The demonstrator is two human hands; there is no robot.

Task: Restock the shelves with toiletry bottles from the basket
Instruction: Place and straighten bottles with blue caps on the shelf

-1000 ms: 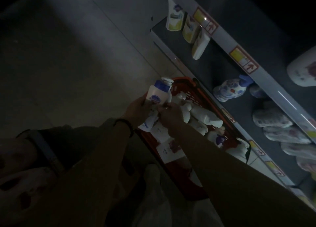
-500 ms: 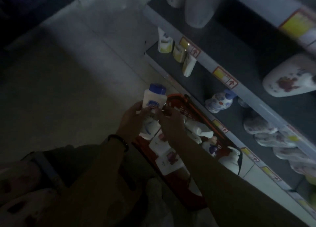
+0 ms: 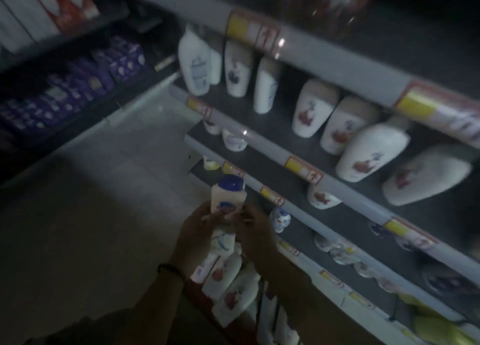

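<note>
Dim aisle lighting is being cast over a pale floor [image 3: 91,214] and over a run of grey shelves [image 3: 345,69] rising along the right side. Fingers of the left hand [image 3: 197,230] are being curled round the lower left side of a white bottle with a blue cap [image 3: 227,198], and the fingers of the right hand [image 3: 255,230] are being closed against its right side, so the bottle is being gripped upright between both hands. It is being held in the air just in front of the lower shelf edges and above the basket, with its cap uppermost and its blue and red label facing the camera. A dark band [image 3: 170,269] is being worn on the left wrist, and olive-brown sleeves [image 3: 145,316] are being shown further back. Below the hands, more white bottles [image 3: 231,290] with red markings are being kept lying in a red basket [image 3: 193,296], of which only a strip is being seen. Further out, larger white bottles [image 3: 311,111] are being displayed in a row on an upper shelf, and yellow and red price labels [image 3: 249,30] are being carried on the shelf rails. Purple packets [image 3: 78,85] are being stocked on a separate rack at the far left, their print being lost to blur
</note>
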